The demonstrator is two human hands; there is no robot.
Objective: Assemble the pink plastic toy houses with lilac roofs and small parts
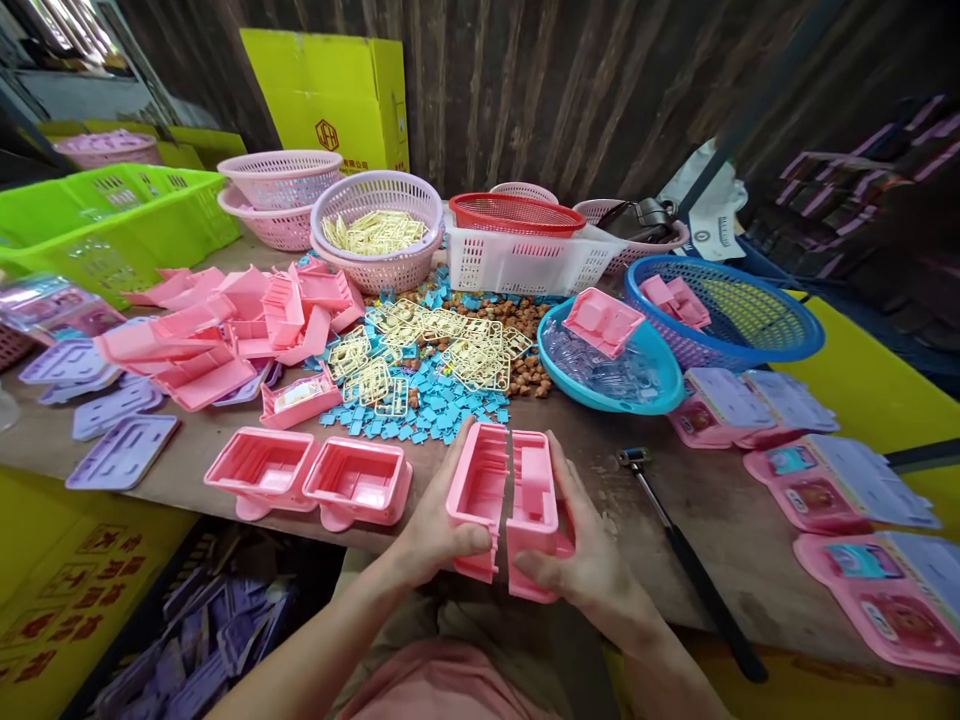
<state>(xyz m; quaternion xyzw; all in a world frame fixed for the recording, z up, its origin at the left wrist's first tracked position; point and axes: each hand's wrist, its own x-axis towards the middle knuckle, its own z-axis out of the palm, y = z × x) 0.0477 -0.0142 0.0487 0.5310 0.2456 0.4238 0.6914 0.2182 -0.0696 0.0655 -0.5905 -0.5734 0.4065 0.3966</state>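
Observation:
My left hand [431, 530] grips a pink plastic tray half [478, 490] at the table's front edge. My right hand [589, 555] grips a second pink tray half [534, 505] right beside it; the two pieces stand upright, nearly touching. Two more open pink trays [311, 475] lie flat just left of my hands. Behind them are blue plastic bits [431, 405], cream frame parts [450, 345] and small brown pieces [525, 320] scattered on the wooden table [660, 540].
A heap of pink trays [232, 325] and purple lids [120, 440] lies at left, near a green crate [112, 215]. Baskets [379, 230] line the back. A blue bowl [600, 365], blue basket [724, 310], a hammer [686, 555] and finished pink packs [840, 490] are at right.

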